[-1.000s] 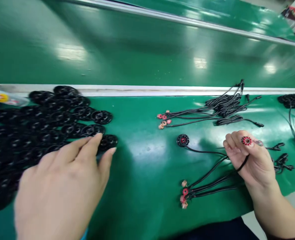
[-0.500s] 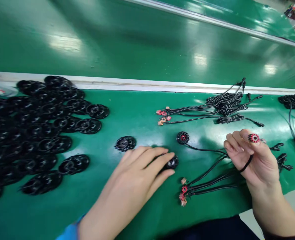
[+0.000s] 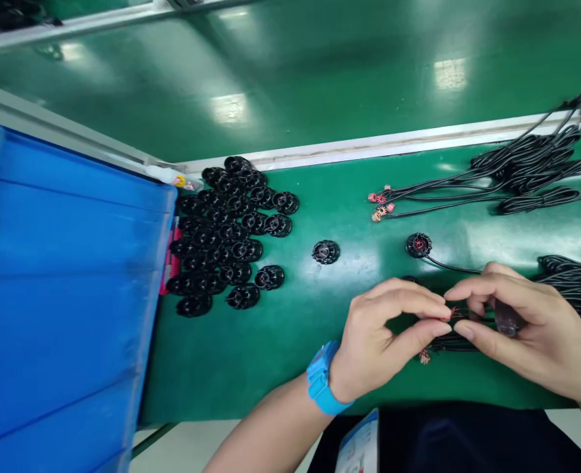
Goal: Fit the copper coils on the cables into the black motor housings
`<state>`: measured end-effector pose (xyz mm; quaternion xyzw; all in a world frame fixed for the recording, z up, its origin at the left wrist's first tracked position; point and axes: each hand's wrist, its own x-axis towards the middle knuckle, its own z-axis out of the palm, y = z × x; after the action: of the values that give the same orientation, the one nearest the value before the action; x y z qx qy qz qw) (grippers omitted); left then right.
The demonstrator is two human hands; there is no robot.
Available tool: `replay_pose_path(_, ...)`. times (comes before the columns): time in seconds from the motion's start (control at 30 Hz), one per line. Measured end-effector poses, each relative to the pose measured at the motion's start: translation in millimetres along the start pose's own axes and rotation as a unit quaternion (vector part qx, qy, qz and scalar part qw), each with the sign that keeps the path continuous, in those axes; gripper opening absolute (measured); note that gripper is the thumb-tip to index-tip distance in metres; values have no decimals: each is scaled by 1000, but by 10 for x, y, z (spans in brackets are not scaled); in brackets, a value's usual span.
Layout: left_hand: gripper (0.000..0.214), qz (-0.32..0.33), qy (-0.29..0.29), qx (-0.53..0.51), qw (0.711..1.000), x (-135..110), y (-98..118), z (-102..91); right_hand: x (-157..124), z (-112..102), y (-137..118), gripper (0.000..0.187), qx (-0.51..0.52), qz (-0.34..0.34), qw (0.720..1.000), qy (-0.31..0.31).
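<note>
My left hand [image 3: 388, 332] and my right hand [image 3: 516, 328] meet fingertip to fingertip over the green mat. Both are pinched on a small red wound coil with a black cable [image 3: 450, 315]; a black round cap seems held in the left fingers, mostly hidden. A blue wristband [image 3: 322, 378] is on my left wrist. A heap of black round caps [image 3: 226, 236] lies to the left, with one loose cap [image 3: 325, 251] apart from it. A cabled coil seated in a cap [image 3: 419, 245] lies just beyond my hands.
A blue plastic bin [image 3: 64, 295] fills the left side. Bundles of black cables with red coil ends [image 3: 516, 174] lie at the back right, more cables [image 3: 573, 282] at the right edge. A white rail [image 3: 369, 144] borders the green conveyor belt behind.
My left hand has come from the cap heap across to my right hand, bringing a cap. The right hand lowered the coil to meet it. The view swung left, showing the blue bin.
</note>
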<state>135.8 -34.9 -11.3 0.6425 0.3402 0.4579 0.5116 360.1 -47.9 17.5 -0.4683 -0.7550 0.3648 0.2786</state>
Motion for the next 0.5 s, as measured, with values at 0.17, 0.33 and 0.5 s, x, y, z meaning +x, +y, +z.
replay_pose_path(0.17, 20, -170, 1, -200, 965, -15, 21, 64, 10, 13, -11, 4, -45, -34, 998, 35)
replay_pose_path(0.33, 19, -214, 12, -238, 947, -46, 36, 84, 20, 54, 4, 4, -57, -49, 996, 52)
replay_pose_path(0.5, 18, -220, 12, -270, 937, -48, 27, 90, 17, 76, -16, 4, -104, -75, 988, 83)
